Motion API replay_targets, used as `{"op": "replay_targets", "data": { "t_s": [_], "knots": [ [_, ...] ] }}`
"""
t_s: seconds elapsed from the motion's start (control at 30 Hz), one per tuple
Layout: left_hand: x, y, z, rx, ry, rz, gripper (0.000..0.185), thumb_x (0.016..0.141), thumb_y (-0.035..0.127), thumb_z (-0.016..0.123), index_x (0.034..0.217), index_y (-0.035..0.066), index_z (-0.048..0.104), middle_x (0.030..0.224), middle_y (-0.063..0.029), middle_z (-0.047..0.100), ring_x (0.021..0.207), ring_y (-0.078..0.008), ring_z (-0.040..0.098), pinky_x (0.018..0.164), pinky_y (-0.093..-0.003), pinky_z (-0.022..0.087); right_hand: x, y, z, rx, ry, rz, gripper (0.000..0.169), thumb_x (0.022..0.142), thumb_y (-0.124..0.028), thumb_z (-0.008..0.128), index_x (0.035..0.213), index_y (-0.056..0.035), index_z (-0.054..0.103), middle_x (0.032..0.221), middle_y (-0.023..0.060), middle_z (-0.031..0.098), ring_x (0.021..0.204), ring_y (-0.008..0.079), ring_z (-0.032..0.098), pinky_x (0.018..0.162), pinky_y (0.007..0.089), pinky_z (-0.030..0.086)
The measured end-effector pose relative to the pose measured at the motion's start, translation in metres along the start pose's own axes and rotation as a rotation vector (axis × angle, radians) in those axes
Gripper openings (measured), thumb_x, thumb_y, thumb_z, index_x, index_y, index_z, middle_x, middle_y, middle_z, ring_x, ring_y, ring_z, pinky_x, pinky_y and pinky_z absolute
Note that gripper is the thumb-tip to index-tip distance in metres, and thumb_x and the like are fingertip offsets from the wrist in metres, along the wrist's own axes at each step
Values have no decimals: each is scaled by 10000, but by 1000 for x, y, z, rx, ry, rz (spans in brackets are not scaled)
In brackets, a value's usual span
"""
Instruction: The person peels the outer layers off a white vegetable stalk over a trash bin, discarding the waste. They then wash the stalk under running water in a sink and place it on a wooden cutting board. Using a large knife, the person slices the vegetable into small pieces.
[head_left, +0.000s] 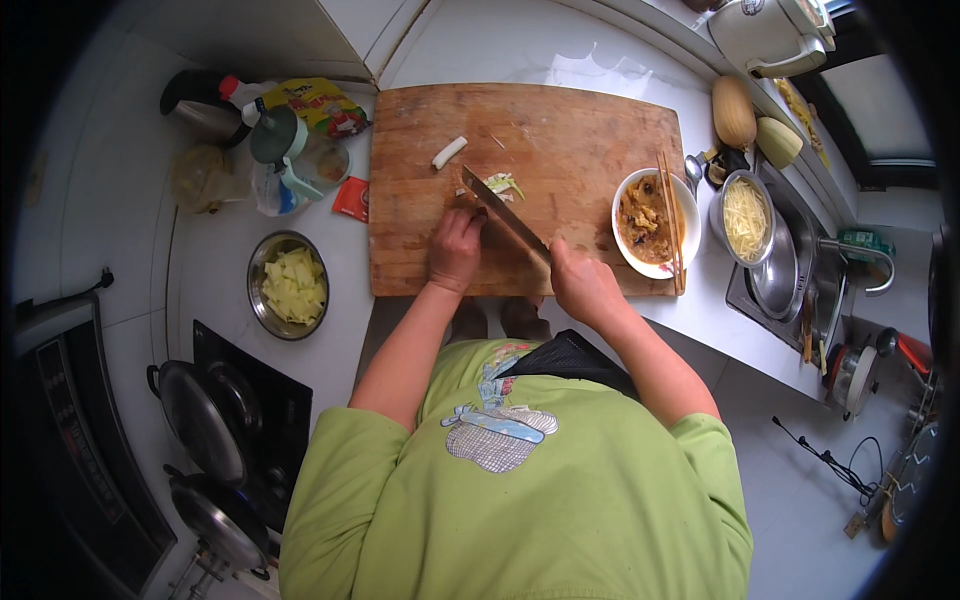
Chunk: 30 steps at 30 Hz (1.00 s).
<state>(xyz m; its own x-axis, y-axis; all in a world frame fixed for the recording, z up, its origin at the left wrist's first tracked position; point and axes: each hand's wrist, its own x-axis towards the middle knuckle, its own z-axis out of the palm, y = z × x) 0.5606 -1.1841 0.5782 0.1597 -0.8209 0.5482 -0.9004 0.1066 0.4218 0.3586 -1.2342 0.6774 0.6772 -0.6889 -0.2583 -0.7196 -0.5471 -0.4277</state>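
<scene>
My right hand (583, 282) grips the handle of a kitchen knife (507, 216), whose blade points up and left over the wooden cutting board (585, 127). Close to the left side of the blade is my left hand (456, 244), its fingers curled near the board; whether something small is between them cannot be seen. Chopped scallion pieces (504, 185) lie along the blade near its tip. A white scallion stalk piece (450, 152) rests above and left of the tip.
A white bowl of food (645, 217) with chopsticks (670, 225) stands on the board's right. Beyond are a bowl of pale shreds (745, 219) and a sink (825, 300). Left are a metal bowl of pale green slices (291, 285), a lidded jug (281, 139) and pans (199, 420).
</scene>
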Motion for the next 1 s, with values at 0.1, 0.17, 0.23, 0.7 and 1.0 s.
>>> {"op": "replay_targets", "data": {
  "t_s": [0.1, 0.17, 0.23, 0.7, 1.0],
  "knots": [
    [1, 1, -3, 14, -31, 1, 192, 655, 11, 573, 833, 56, 631, 885, -72, 580, 834, -243, 553, 713, -342, 484, -5, -7, -2, -107, -10, -52, 138, 785, -46, 450, 913, -28, 401, 700, 192, 597, 627, 375, 607, 516, 478, 471],
    [2, 1, -5, 12, -63, -10, 205, 658, 10, 557, 844, 53, 632, 890, -80, 582, 842, -250, 554, 712, -346, 485, -8, -13, -7, -184, -31, -75, 133, 789, -56, 455, 910, -32, 406, 678, 180, 591, 615, 355, 613, 493, 458, 475],
    [0, 0, -4, 26, -66, -9, 238, 651, 5, 551, 867, 57, 637, 899, -81, 584, 848, -257, 552, 717, -350, 486, -10, -15, -11, -230, -38, -92, 125, 793, -62, 457, 905, -33, 410, 664, 172, 586, 604, 342, 616, 480, 444, 477],
    [-1, -3, -3, 29, -62, 1, 319, 645, 28, 553, 946, 71, 651, 956, -91, 604, 904, -289, 558, 790, -372, 486, 2, -19, -21, -349, -146, -87, 100, 824, -106, 460, 891, -34, 445, 631, 133, 594, 574, 311, 619, 465, 422, 482],
    [-4, 7, -3, -2, -35, 2, 257, 661, 56, 562, 905, 58, 645, 938, -63, 605, 837, -243, 562, 743, -341, 479, 61, -34, 3, -159, -95, -165, 136, 801, -75, 449, 920, -26, 405, 721, 192, 612, 629, 373, 607, 534, 477, 474]
  ]
}}
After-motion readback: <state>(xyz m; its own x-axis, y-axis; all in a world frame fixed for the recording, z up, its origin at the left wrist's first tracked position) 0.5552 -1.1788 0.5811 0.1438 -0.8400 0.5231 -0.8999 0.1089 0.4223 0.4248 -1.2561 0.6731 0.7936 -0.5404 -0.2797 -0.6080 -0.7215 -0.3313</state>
